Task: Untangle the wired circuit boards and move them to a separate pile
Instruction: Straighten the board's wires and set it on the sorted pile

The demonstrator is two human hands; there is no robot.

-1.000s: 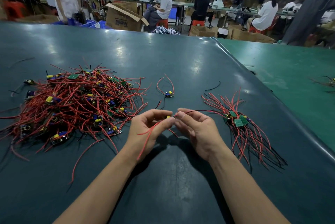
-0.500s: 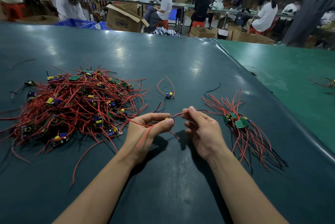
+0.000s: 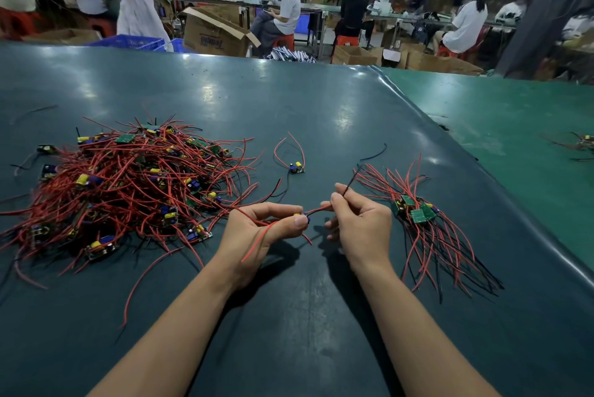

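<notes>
The left hand (image 3: 257, 229) is pinching a small board (image 3: 301, 219) between thumb and fingers, steadying it above the table (image 3: 321, 123). The right hand (image 3: 360, 220) is gripping the board's wires (image 3: 316, 211), drawing them out taut, probably to straighten them before the board goes onto the sorted pile (image 3: 418, 213) just to the right. The tangled heap (image 3: 135, 178) is lying well to the left, keeping sorted and unsorted apart. One stray board (image 3: 296, 168) is sitting between them.

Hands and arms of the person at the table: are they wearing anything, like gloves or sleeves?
No. The left hand and the right hand are bare, with no gloves, and no rings or watch show. Both forearms are uncovered as far as the bottom edge of the picture, so no sleeve is in view.
</notes>
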